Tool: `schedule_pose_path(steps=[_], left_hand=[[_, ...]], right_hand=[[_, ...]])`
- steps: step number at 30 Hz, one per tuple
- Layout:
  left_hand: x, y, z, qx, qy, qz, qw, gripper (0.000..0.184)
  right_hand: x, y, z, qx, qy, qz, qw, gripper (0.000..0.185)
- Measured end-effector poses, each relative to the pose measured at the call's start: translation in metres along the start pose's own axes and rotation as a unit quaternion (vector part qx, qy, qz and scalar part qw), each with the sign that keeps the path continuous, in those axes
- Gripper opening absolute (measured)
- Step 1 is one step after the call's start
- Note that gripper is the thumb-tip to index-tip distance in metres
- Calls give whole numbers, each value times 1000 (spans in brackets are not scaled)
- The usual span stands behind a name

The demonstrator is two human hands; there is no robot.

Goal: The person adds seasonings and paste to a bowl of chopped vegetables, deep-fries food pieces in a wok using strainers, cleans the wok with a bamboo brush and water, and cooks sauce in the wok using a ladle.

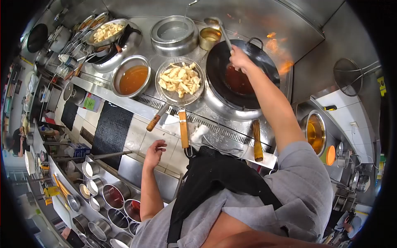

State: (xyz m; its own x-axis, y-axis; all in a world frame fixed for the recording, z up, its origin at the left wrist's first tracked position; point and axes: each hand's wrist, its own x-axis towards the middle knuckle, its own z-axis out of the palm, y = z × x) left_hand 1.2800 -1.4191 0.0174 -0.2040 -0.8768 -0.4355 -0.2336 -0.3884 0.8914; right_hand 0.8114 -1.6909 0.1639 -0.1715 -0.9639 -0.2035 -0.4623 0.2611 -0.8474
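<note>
My right hand (240,59) is closed round the handle of a metal ladle (224,35). The ladle's bowl hangs beyond the wok's far edge, close to a small metal pot (210,38). Below my right forearm sits a black wok (219,82) with dark reddish-brown sauce (239,80) in its bottom. My left hand (155,153) is held in the air over the floor, holding nothing, fingers slightly curled and apart. Nearest to it are the wooden handle of a strainer (154,122) and a wooden-handled tool (183,128). Pale fried pieces (180,79) fill the wire strainer (201,86).
Flames (285,66) flare beside the wok. A bowl of brown liquid (120,89) and a large water pot (173,48) stand left of it. A bamboo brush (257,140) lies at the stove's front edge. Several sauce pots (113,195) line the left counter.
</note>
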Motion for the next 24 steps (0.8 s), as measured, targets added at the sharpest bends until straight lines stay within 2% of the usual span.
schedule_pose_path(steps=[1,3,4,6,7,8,9,11,13,15,16,17,19,20,21,22,23,24], left_hand=[[-2,1,-2,-6,-6,-21,1000,56],[-5,-12,-9,-9,-16,-23,1000,55],[-5,-21,-12,-10,-26,-21,999,54],[-9,-46,-19,-38,-24,-7,999,52],[-12,-55,-26,-63,-23,10,998,50],[-16,-59,-33,-64,-22,2,998,46],[-22,-64,-40,-66,-20,5,998,46],[-26,-71,-52,-84,8,-91,992,45],[-25,-72,-62,-82,6,-111,990,46],[-17,-66,-70,-60,1,-99,993,48],[-11,-61,-74,-59,1,-99,993,48],[-4,-55,-77,-54,7,-72,996,48],[3,-43,-83,-47,14,-47,998,48],[6,-35,-85,-47,20,-37,998,48],[8,-31,-86,-47,25,-27,998,49],[9,-32,-87,-48,26,-28,998,49],[10,-34,-88,-45,19,-35,998,48],[10,-35,-87,-43,11,-43,998,48]], right_hand=[[34,1,14,-33,-3,-30,999,62],[61,-32,33,-13,-46,105,993,55],[78,-33,41,-15,-49,106,993,55],[105,-31,60,53,-38,117,991,24],[94,-26,72,-34,-57,73,995,34],[90,-1,94,-90,55,-26,994,46],[85,21,113,-146,167,-125,967,60],[62,9,137,-114,132,-48,983,71],[56,-18,153,-65,102,-31,992,80],[61,-52,169,47,65,21,997,78],[83,-49,183,49,65,20,997,78],[118,-37,202,70,63,8,996,68],[122,-59,217,94,58,-3,994,59],[122,-77,214,234,-33,75,969,44],[116,-95,209,365,-122,150,911,30],[127,-96,200,587,-188,197,763,15],[138,-96,194,723,-186,259,613,14],[137,-98,190,751,-203,227,586,15]])
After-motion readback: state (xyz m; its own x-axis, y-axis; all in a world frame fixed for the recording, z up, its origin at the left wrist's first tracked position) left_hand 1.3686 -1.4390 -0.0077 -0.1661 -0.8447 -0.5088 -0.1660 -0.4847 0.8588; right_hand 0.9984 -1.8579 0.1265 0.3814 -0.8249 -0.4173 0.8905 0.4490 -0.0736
